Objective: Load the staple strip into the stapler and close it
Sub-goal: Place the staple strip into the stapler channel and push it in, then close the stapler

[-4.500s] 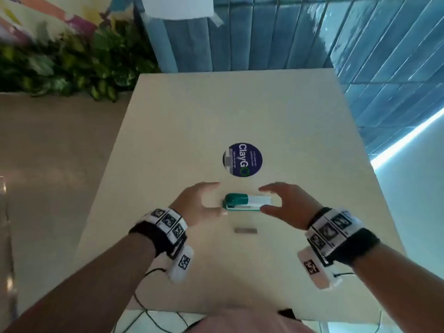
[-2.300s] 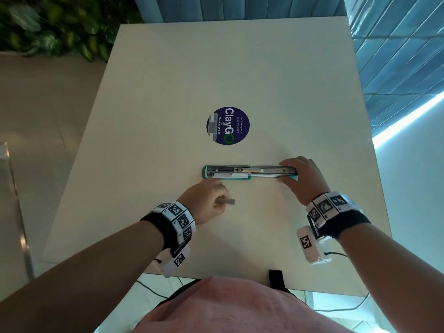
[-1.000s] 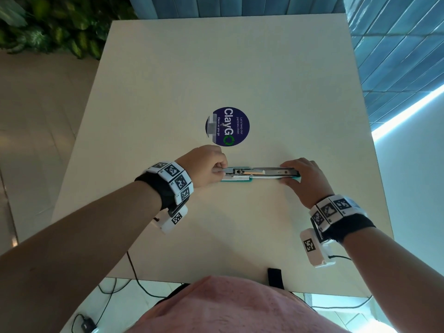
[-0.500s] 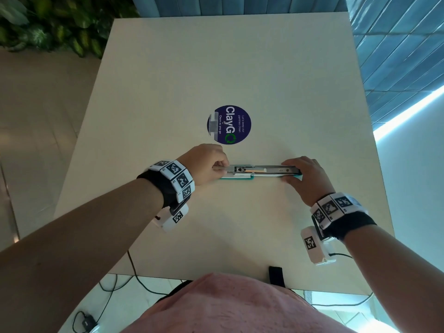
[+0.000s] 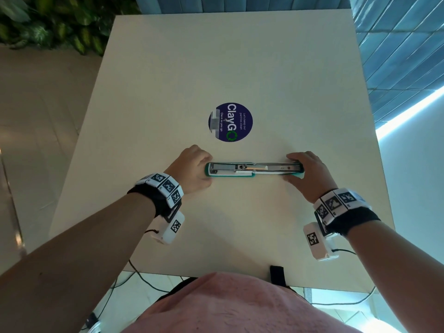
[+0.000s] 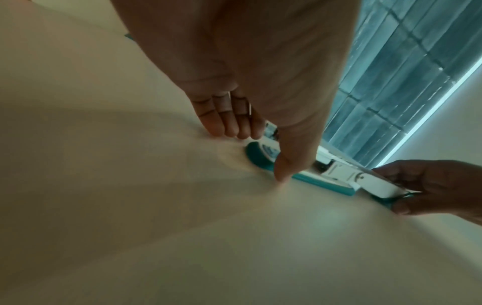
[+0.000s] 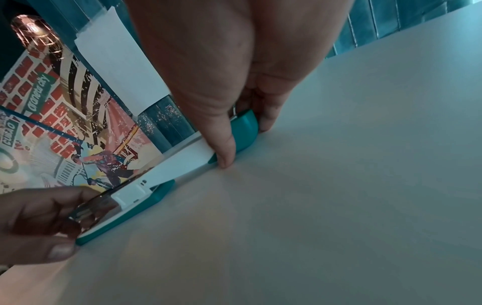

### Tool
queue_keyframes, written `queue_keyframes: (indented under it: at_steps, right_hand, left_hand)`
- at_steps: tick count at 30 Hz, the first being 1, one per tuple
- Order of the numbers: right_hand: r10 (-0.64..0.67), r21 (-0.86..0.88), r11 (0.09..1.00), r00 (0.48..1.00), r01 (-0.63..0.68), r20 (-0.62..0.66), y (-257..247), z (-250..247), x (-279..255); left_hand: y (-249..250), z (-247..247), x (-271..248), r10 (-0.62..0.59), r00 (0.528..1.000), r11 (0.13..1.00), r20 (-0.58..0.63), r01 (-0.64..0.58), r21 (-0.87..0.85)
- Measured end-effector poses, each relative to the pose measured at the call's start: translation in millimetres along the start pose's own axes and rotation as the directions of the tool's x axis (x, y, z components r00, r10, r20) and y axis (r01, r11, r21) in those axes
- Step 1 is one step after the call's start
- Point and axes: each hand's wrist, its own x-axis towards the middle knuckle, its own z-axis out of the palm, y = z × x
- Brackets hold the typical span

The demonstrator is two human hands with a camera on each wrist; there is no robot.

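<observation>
The teal and white stapler (image 5: 254,168) lies opened out flat on the table, its metal channel facing up. My left hand (image 5: 194,168) grips its left end, thumb on the near side (image 6: 283,171) and fingers curled at the tip. My right hand (image 5: 310,174) pinches the teal right end (image 7: 245,128) between thumb and fingers. A silvery strip (image 5: 222,166) shows in the left part of the channel; I cannot tell for sure that it is the staples. No loose staple strip lies on the table.
A round dark blue sticker (image 5: 230,122) is stuck to the cream table (image 5: 240,224) just beyond the stapler. Plants (image 5: 48,25) stand past the table's far left corner, and a blue tiled wall (image 5: 396,44) is at the right. Cables hang below the near edge.
My left hand picked the strip off the table, carried it to the stapler's left end, and has now slid back left, baring the channel. The right hand has kept hold of the right end.
</observation>
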Motion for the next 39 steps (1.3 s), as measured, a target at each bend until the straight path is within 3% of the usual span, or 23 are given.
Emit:
queue_keyframes:
  at_steps: [6,12,17,21,24,28,30,39]
  right_hand:
    - [0.039,0.035,0.999,0.999,-0.038,-0.035,1,2,0]
    - [0.034,0.013,0.999,0.999,-0.034,0.008,-1,-4,2]
    - [-0.032,0.298,0.954,0.999,0.021,0.032,-24,-33,-6]
    - [-0.167,0.363,0.924,0.981,0.12,0.102,-63,-28,0]
    - [-0.271,0.244,0.939,0.958,0.241,0.097,-90,-2,7]
    - [-0.38,-0.101,0.907,0.897,0.41,0.224,-110,35,18]
    - [-0.361,-0.211,0.882,0.892,0.422,0.274,-115,47,23]
    - [-0.364,-0.374,0.807,0.883,0.458,0.295,-116,64,29]
  left_hand:
    - [-4,15,-7,-0.068,0.988,0.985,-0.139,0.044,-0.166]
    - [-9,14,-7,-0.085,0.988,0.977,-0.128,0.058,-0.204]
    - [-10,14,-7,-0.078,0.989,0.973,-0.125,0.048,-0.227]
    - [-11,14,-7,-0.078,0.988,0.969,-0.133,0.043,-0.245]
    - [-12,14,-7,-0.064,0.991,0.965,-0.122,0.031,-0.259]
    - [-16,14,-6,-0.043,0.992,0.968,-0.121,0.012,-0.25]
    - [-18,15,-5,-0.039,0.991,0.968,-0.131,0.005,-0.25]
    - [-21,16,-4,-0.024,0.993,0.975,-0.112,-0.001,-0.222]
